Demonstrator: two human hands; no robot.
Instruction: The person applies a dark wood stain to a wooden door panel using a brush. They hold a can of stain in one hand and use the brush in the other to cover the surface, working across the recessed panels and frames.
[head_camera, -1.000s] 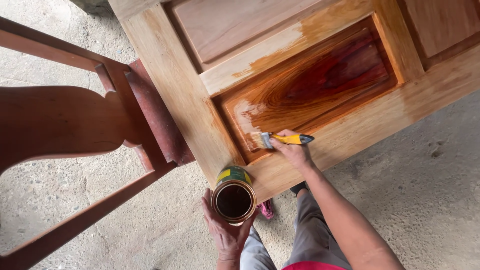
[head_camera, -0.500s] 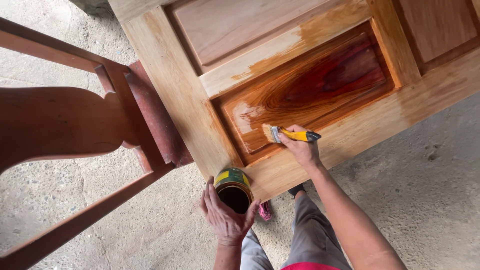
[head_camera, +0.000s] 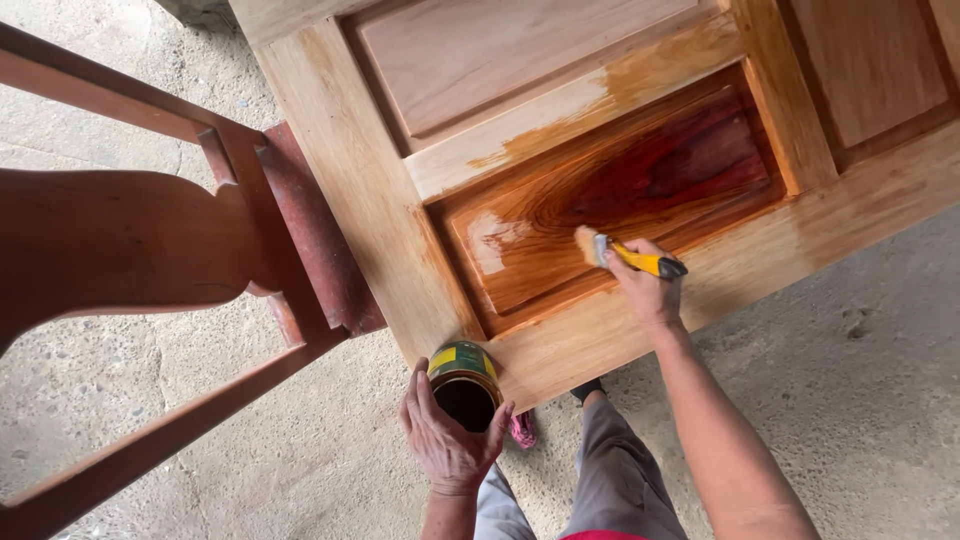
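— Where's your brush (head_camera: 608, 250)?
— Gripped in your right hand (head_camera: 648, 287), bristles on the door (head_camera: 370, 190)'s wet panel; your left hand (head_camera: 448, 440) clasps the can (head_camera: 464, 384) at the door's edge, concrete floor (head_camera: 850, 380) beyond.

The right hand (head_camera: 648, 290) swept the paintbrush (head_camera: 625, 254) rightward along the panel (head_camera: 620, 190).

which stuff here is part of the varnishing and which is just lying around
In use: paintbrush in right hand; open varnish can in left hand; panelled wooden door.

Lying about: red-brown wooden chair; concrete floor.
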